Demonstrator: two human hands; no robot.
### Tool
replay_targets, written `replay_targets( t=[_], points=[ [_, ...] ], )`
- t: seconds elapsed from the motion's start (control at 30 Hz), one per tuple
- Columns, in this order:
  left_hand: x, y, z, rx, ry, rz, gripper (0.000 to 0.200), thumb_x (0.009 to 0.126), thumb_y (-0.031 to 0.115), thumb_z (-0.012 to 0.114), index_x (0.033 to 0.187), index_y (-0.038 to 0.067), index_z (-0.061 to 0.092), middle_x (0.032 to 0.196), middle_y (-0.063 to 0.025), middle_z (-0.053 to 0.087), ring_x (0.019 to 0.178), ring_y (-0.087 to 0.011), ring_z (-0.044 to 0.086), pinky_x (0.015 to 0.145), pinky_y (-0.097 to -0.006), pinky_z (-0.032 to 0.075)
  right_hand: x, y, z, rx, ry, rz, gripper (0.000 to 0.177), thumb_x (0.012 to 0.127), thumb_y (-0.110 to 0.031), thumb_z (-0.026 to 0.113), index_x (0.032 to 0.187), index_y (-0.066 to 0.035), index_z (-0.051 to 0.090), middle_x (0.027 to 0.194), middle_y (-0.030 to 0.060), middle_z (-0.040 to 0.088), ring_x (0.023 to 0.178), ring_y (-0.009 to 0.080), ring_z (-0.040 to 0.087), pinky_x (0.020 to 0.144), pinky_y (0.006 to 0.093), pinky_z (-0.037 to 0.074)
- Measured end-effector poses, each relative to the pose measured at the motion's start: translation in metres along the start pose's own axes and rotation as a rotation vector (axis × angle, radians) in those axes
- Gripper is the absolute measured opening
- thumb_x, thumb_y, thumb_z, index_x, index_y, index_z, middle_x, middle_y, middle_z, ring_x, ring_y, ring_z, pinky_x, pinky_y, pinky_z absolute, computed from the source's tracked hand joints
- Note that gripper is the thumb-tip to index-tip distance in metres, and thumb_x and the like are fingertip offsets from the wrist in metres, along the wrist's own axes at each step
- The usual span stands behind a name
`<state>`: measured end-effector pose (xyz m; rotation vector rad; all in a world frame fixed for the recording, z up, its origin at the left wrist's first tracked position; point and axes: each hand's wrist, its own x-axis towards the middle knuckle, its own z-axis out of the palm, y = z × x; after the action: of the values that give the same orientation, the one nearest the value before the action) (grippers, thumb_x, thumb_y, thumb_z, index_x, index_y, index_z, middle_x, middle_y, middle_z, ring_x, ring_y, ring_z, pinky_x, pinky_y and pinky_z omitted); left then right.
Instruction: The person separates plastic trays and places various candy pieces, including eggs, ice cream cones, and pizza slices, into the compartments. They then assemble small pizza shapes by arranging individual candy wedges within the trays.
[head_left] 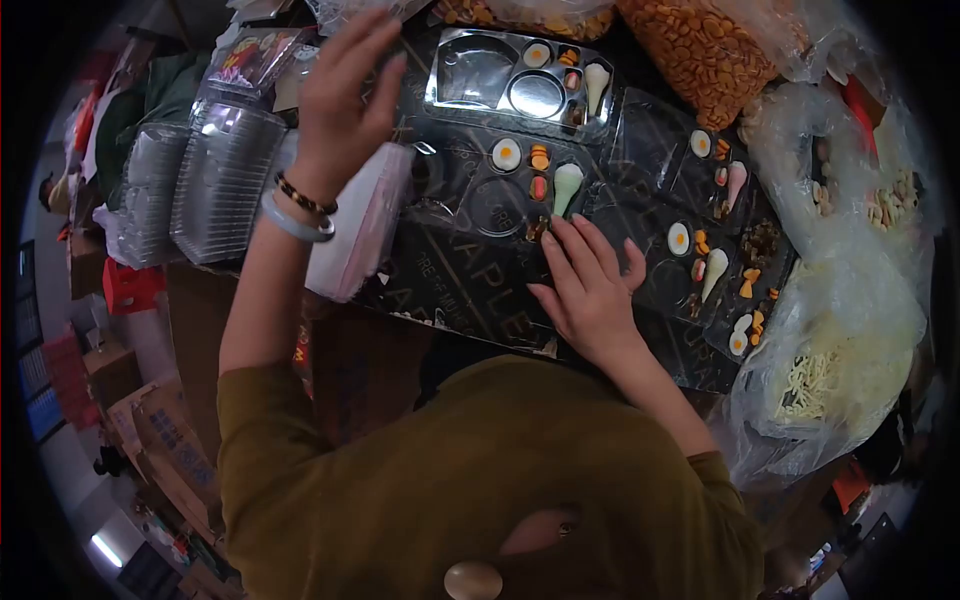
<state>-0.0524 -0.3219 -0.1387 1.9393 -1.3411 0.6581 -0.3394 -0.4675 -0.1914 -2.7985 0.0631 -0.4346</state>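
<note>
My left hand (pixel 352 105) is raised at the upper left, its fingers apart and nothing in them. My right hand (pixel 590 285) rests with spread fingertips at the lower edge of a clear tray (pixel 490 205), just below a green spoon-shaped piece (pixel 567 187). That tray also holds an egg-like piece (pixel 506 154) and small orange and red pieces. Above it lies a shiny tray (pixel 480 70) with a white spoon-shaped piece (pixel 596 85). More filled clear trays lie on the right, one with a pink-topped piece (pixel 736 183).
Stacked clear trays (pixel 225 180) stand at the left beside a pink-white packet (pixel 360 225). A bag of orange pieces (pixel 700 60) sits at the upper right. Plastic bags with pale pieces (pixel 812 385) line the right edge. Cardboard boxes (pixel 165 440) are at the lower left.
</note>
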Motion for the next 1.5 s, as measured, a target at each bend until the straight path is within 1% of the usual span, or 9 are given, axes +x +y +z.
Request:
replay_targets(
  t=[0.17, 0.5, 0.57, 0.73, 1.1, 1.17, 1.27, 1.37, 1.5],
  points=[
    [0.055, -0.069, 0.005, 0.186, 0.109, -0.028, 0.027, 0.085, 0.007, 0.061, 0.112, 0.004, 0.064, 0.114, -0.0157, 0.064, 0.104, -0.0322, 0.061, 0.087, -0.0367, 0.049, 0.012, 0.0, 0.018, -0.097, -0.023, -0.02, 0.045, 0.079, -0.026, 0.069, 0.118, -0.005, 0.059, 0.127, 0.0044, 0.056, 0.123, 0.0204, 0.048, 0.105, 0.0488, 0.017],
    [0.113, -0.186, 0.059, 0.268, -0.153, -0.069, 0.021, 0.083, 0.014, 0.057, 0.099, 0.003, 0.066, 0.099, -0.0224, 0.064, 0.09, -0.0395, 0.061, 0.079, -0.0417, 0.05, 0.012, -0.005, 0.017, -0.104, 0.028, 0.076, 0.035, 0.079, -0.021, 0.069, 0.11, -0.006, 0.063, 0.119, 0.0053, 0.059, 0.121, 0.0235, 0.05, 0.106, 0.0487, 0.014],
    [0.128, -0.204, 0.078, 0.348, -0.506, -0.382, 0.024, 0.08, 0.017, 0.059, 0.1, 0.007, 0.069, 0.103, -0.0183, 0.066, 0.099, -0.035, 0.062, 0.085, -0.0429, 0.05, 0.014, -0.007, 0.017, -0.108, 0.025, 0.095, 0.034, 0.079, -0.02, 0.069, 0.11, -0.006, 0.064, 0.117, 0.0054, 0.059, 0.12, 0.0236, 0.05, 0.106, 0.0476, 0.014],
    [0.155, -0.147, 0.071, 0.134, -0.938, -0.632, 0.03, 0.081, 0.015, 0.057, 0.109, 0.008, 0.068, 0.111, -0.0204, 0.064, 0.097, -0.0361, 0.064, 0.083, -0.0418, 0.052, 0.013, -0.008, 0.015, -0.097, 0.0, 0.127, 0.037, 0.078, -0.019, 0.071, 0.112, -0.008, 0.064, 0.12, 0.007, 0.058, 0.12, 0.0237, 0.051, 0.107, 0.0475, 0.013],
    [0.135, -0.2, 0.111, 0.333, -0.164, -0.358, 0.021, 0.083, 0.012, 0.055, 0.097, 0.004, 0.069, 0.097, -0.0225, 0.066, 0.09, -0.0382, 0.064, 0.079, -0.0442, 0.052, 0.01, -0.006, 0.004, -0.036, 0.08, 0.147, 0.033, 0.072, -0.011, 0.074, 0.104, -0.011, 0.067, 0.119, 0.0089, 0.059, 0.117, 0.0252, 0.054, 0.11, 0.0463, 0.012],
    [0.133, -0.203, 0.103, 0.203, -0.044, -0.514, 0.026, 0.088, 0.019, 0.063, 0.101, -0.003, 0.063, 0.09, -0.0157, 0.069, 0.081, -0.0337, 0.067, 0.069, -0.041, 0.053, 0.01, -0.006, 0.002, -0.025, 0.105, 0.148, 0.031, 0.071, -0.01, 0.074, 0.101, -0.011, 0.068, 0.118, 0.0088, 0.06, 0.116, 0.0254, 0.055, 0.11, 0.0461, 0.013],
    [0.129, -0.183, 0.082, -0.996, 0.385, -1.002, 0.009, 0.087, 0.007, 0.065, 0.095, 0.003, 0.064, 0.082, -0.0062, 0.063, 0.07, -0.0171, 0.062, 0.061, -0.0234, 0.052, 0.009, -0.003, -0.004, -0.027, 0.162, 0.14, 0.027, 0.074, -0.012, 0.073, 0.1, -0.011, 0.067, 0.117, 0.0072, 0.061, 0.114, 0.0235, 0.056, 0.109, 0.0464, 0.012],
    [0.102, -0.173, 0.039, -1.977, 0.233, -0.944, 0.019, 0.091, 0.0, 0.054, 0.11, -0.001, 0.054, 0.108, -0.0199, 0.053, 0.08, -0.019, 0.057, 0.06, -0.0227, 0.052, 0.012, 0.0, -0.014, 0.003, 0.224, 0.16, 0.023, 0.074, -0.01, 0.073, 0.097, -0.011, 0.068, 0.116, 0.0075, 0.061, 0.114, 0.0243, 0.057, 0.108, 0.0454, 0.014],
    [0.057, -0.058, 0.035, -2.168, 0.162, -1.04, 0.03, 0.091, 0.002, 0.05, 0.121, 0.002, 0.049, 0.113, -0.0239, 0.053, 0.083, -0.024, 0.06, 0.07, -0.0288, 0.058, 0.032, 0.009, -0.028, 0.112, 0.291, 0.143, 0.025, 0.076, -0.007, 0.071, 0.1, -0.007, 0.067, 0.116, 0.0101, 0.061, 0.109, 0.0259, 0.058, 0.099, 0.0398, 0.032]
  ],
)
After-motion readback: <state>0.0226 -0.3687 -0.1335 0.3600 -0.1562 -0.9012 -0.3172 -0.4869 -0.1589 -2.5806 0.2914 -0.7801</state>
